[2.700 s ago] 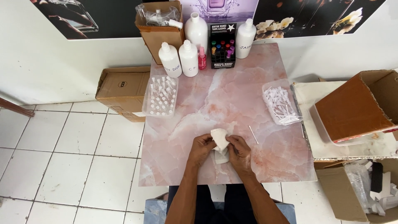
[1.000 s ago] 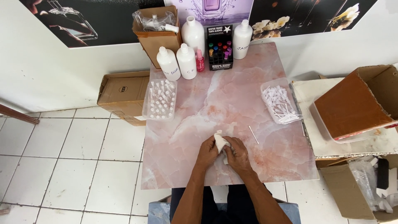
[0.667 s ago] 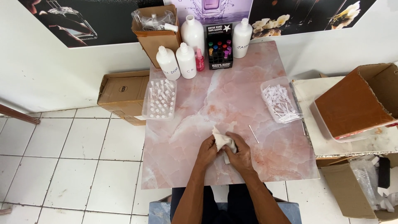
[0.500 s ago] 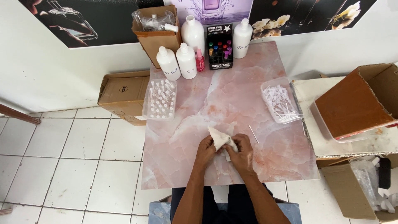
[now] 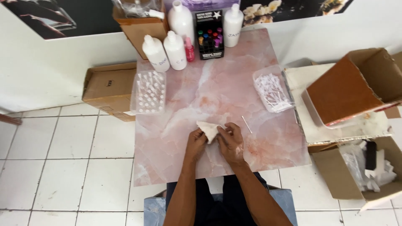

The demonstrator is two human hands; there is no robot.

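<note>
Both hands, left and right, pinched a white cloth between them, low over the table near its front edge. Bare tabletop lay ahead. A swab lay just right; a vial tray and bottles stood well back.

Both bare forearms extend forward, converging at the middle. The left hand and right hand sit close together, knuckles up, fingers curled in a pinching grip.

bare tabletop ahead, bottles beyond
</note>
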